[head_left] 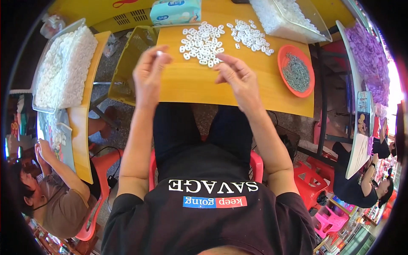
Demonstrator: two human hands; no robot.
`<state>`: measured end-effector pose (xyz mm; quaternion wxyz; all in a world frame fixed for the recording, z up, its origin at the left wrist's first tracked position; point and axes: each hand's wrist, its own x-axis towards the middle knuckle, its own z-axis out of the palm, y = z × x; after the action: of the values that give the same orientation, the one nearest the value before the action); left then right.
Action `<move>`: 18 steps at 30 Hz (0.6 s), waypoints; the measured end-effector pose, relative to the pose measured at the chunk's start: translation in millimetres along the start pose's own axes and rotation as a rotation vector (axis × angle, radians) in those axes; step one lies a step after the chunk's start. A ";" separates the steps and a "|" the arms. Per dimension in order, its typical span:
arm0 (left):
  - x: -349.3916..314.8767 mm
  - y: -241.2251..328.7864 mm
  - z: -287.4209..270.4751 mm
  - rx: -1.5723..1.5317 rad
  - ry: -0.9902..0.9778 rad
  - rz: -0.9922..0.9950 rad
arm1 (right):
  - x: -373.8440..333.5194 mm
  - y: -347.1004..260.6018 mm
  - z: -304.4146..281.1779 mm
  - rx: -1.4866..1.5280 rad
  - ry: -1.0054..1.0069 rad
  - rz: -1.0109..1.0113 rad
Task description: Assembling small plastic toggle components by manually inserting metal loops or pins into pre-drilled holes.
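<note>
White oval pieces, many showing two holes, are lying in two loose clusters on the yellow desk, the larger one straight ahead of the person and the smaller one just to its right. The left hand is hovering left of the larger cluster, thumb and fingertips pinching narrowly on a small white object too small to identify. The right hand is reaching toward the near right edge of that cluster, its fingertips and thumb standing close together; whether it is holding or touching a piece, I cannot tell. Toward the desk's right side, an orange-red bowl is holding a heap of small metal parts. Behind the smaller cluster, a clear bin is standing full of white items, while a turquoise tissue pack is sitting at the far edge. Beside the desk's left edge, a yellow crate is standing. Well to the right, purple items are lying on a separate surface.
</note>
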<state>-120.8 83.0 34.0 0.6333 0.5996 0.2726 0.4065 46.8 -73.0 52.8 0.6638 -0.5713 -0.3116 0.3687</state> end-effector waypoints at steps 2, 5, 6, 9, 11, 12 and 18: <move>19.6 -5.4 -25.9 0.281 0.114 0.124 | 14.2 6.8 -26.9 -0.201 0.137 -0.082; 37.8 -25.7 -59.2 0.658 0.263 0.221 | 37.8 13.7 -64.2 -0.570 0.260 -0.106; 38.1 -29.7 -60.5 0.657 0.264 0.225 | 45.5 15.4 -69.5 -0.570 0.261 -0.110; 27.2 -25.0 -35.7 0.480 0.274 0.239 | 63.3 18.6 -78.8 -0.850 0.298 -0.225; 16.5 -22.5 -14.2 0.334 0.170 0.246 | 74.7 22.0 -75.7 -1.041 0.284 -0.409; 11.3 -24.6 -1.1 0.301 0.148 0.270 | 76.5 23.2 -73.2 -1.040 0.282 -0.411; -22.4 -21.3 69.2 0.128 -0.183 0.210 | 78.4 22.5 -53.1 -1.067 0.152 -0.433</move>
<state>-70.8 28.0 19.1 0.5698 0.6985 0.1748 0.3959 130.0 -33.1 21.8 0.3648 -0.7750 -0.5154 -0.0253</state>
